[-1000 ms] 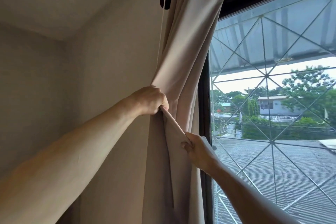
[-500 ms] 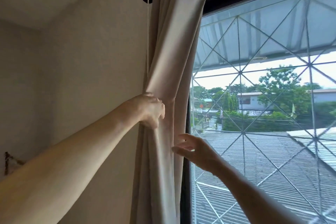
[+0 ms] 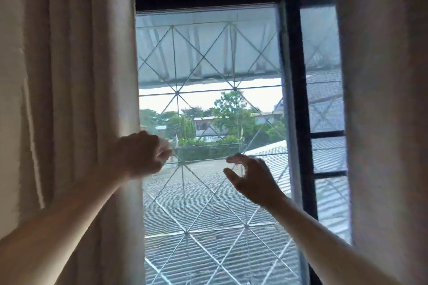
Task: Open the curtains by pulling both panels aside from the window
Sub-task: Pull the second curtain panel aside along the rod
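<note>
A beige left curtain panel (image 3: 88,99) hangs in bunched vertical folds at the left side of the window (image 3: 208,122), its inner edge covering the left side of the dark window frame (image 3: 298,76). A second panel, the right curtain panel (image 3: 382,111), hangs at the far right and covers the outer part of the right-hand pane. Between the two panels the glass is uncovered, and a light wall strip runs above the frame.

The left hand (image 3: 141,155) is raised in front of the glass just beside the inner edge of the left curtain panel, its fingers curled in to a loose fist. The picture is blurred there, so whether it pinches any fabric cannot be told. The right hand (image 3: 250,178) hovers in front of the middle of the window, well apart from both panels, fingers and thumb bent and spread a little, holding nothing.

Behind the glass a metal grille (image 3: 185,192) of crossed diagonal bars spans the opening. Beyond it lie a corrugated roof (image 3: 208,215), an awning (image 3: 208,53) overhead, green trees (image 3: 231,113) and a pale house (image 3: 206,126) under a bright sky. A plain light wall (image 3: 11,76) shows at the far left.
</note>
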Demonstrator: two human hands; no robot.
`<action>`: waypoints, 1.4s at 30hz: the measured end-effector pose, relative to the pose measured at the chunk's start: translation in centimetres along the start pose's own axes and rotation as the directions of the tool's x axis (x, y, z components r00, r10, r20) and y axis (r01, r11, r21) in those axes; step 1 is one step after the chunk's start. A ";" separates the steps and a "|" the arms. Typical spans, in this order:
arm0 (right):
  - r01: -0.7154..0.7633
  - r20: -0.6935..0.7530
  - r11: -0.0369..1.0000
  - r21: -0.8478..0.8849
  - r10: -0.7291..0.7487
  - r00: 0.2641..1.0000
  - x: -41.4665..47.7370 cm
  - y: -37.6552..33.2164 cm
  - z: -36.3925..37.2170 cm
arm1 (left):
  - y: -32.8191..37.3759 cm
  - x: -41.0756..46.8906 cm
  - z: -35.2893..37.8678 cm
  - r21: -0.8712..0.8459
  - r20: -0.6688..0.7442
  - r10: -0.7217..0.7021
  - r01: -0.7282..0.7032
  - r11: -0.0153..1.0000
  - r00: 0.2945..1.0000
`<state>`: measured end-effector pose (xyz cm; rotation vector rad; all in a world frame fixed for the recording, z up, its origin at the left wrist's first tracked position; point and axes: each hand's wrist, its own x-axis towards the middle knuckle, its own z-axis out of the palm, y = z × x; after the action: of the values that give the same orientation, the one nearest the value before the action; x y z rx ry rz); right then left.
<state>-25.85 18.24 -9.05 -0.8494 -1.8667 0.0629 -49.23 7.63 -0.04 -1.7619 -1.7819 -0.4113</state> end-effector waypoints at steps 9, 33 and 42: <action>-0.106 -0.298 0.942 -0.318 0.006 0.955 -4.2 7.6 -14.3 | 13.3 5.6 4.7 -0.527 -0.297 0.021 -0.182 0.830 0.955; -0.410 -0.458 0.902 -0.135 0.311 0.833 -5.4 21.9 -24.5 | 48.8 17.1 -2.5 -0.848 -0.309 -0.180 -0.184 0.497 0.934; -0.484 -0.513 0.869 -0.105 0.370 0.775 -3.4 23.9 -23.4 | 50.8 19.8 -1.3 -0.869 -0.305 -0.123 -0.223 0.442 0.944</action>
<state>6.76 26.52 -10.68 -1.3180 -1.1967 -0.0795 1.84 26.38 3.49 -2.1915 -1.2722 -1.8143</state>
